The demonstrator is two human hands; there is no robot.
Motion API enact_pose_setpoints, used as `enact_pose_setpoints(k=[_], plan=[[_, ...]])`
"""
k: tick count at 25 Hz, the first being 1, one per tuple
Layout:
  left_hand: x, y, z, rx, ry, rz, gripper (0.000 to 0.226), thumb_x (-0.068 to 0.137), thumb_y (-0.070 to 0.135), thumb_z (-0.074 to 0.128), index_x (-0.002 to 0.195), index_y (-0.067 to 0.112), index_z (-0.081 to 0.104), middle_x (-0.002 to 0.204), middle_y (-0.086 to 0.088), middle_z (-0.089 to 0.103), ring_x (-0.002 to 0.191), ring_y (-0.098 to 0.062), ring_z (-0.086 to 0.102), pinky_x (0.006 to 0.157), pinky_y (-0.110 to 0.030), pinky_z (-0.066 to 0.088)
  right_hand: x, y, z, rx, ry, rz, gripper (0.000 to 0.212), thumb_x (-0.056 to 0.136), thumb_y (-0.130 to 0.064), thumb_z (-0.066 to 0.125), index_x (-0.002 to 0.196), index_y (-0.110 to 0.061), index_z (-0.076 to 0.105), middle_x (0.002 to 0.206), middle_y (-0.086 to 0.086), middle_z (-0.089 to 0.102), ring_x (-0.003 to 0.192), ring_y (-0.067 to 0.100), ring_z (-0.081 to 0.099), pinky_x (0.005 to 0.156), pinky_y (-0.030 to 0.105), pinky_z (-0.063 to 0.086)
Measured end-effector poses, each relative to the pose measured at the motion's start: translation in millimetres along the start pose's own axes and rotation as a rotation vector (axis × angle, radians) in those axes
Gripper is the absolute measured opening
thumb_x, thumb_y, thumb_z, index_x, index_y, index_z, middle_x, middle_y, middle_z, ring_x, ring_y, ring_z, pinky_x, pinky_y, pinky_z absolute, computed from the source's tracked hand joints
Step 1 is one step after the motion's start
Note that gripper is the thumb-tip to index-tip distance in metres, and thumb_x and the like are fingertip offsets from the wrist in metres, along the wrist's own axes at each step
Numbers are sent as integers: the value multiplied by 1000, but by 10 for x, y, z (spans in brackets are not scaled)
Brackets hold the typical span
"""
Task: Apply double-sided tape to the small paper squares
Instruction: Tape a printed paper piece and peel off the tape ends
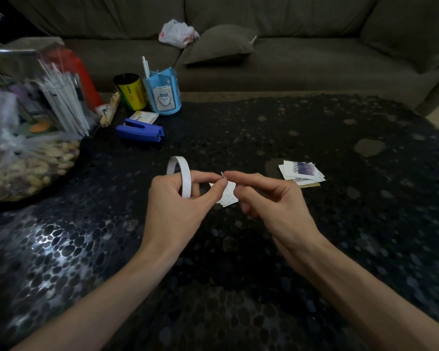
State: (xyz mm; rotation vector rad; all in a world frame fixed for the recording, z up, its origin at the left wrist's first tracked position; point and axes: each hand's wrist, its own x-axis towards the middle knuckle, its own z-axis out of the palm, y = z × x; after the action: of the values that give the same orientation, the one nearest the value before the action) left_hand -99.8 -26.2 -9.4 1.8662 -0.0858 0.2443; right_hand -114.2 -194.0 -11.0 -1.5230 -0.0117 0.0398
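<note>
holds the roll of double-sided tape (pixel 186 179) upright in the left hand (pixel 173 206), fingers curled through and around the white ring, thumb and forefinger reaching out to the right of it. meets the right hand (pixel 271 201) there, tip to tip. pinches a tiny tape end (pixel 222 175) narrowly between right thumb and forefinger, with the other right fingers loosely curled below. cannot tell whether that end is torn off or joined to the roll.

directly beneath the pinch, partly hidden by the fingertips: a few small paper squares (pixel 229 197), white, flat on the dark pebble-patterned table (pixel 238 262).

to the right of the right hand, well apart from the pinch: a loose stack of paper pieces (pixel 302 171), topped by one printed in purple, over a brown scrap.

beyond the left hand, away from the person: a blue stapler (pixel 140 130), just behind it a small pale packet (pixel 145 116), then a yellow can (pixel 132 93) and a blue pen holder (pixel 164 95) side by side, near each other.

far to the left of the grip: a clear bag of peanuts (pixel 28 168), and behind it a clear container of white sticks (pixel 61 102).

past the table's far edge, opposite both hands: a brown sofa (pixel 314 59) bearing a cushion (pixel 221 44) and, just left of that, a crumpled plastic bag (pixel 178 32).
</note>
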Motion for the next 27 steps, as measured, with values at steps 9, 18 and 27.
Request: enact_pose_setpoints(k=[9, 18, 27], plan=[[0, 10, 7, -1, 1, 9, 5, 87, 28, 78, 90, 32, 80, 53, -10, 53, 48, -8, 46, 55, -13, 46, 17, 31, 9, -44, -16, -52, 33, 97, -3, 66, 112, -27, 83, 85, -6, 67, 73, 7, 55, 72, 20, 48], [2, 22, 2, -43, -28, -74, 9, 90, 25, 77, 91, 33, 81, 63, -15, 60, 57, -20, 54, 66, -25, 54, 19, 23, 6, -31, -4, -43, 33, 97, -3, 65, 112, -27, 83, 80, -4, 63, 69, 6, 53, 66, 18, 46], [1, 63, 3, -192, -38, -187, 8, 90, 21, 77, 94, 24, 83, 84, 3, 80, 87, -14, 76, 85, -32, 58, 21, 27, -7, -30, -8, -57, 35, 97, -2, 65, 111, -28, 83, 77, -5, 62, 69, 9, 51, 65, 18, 45]])
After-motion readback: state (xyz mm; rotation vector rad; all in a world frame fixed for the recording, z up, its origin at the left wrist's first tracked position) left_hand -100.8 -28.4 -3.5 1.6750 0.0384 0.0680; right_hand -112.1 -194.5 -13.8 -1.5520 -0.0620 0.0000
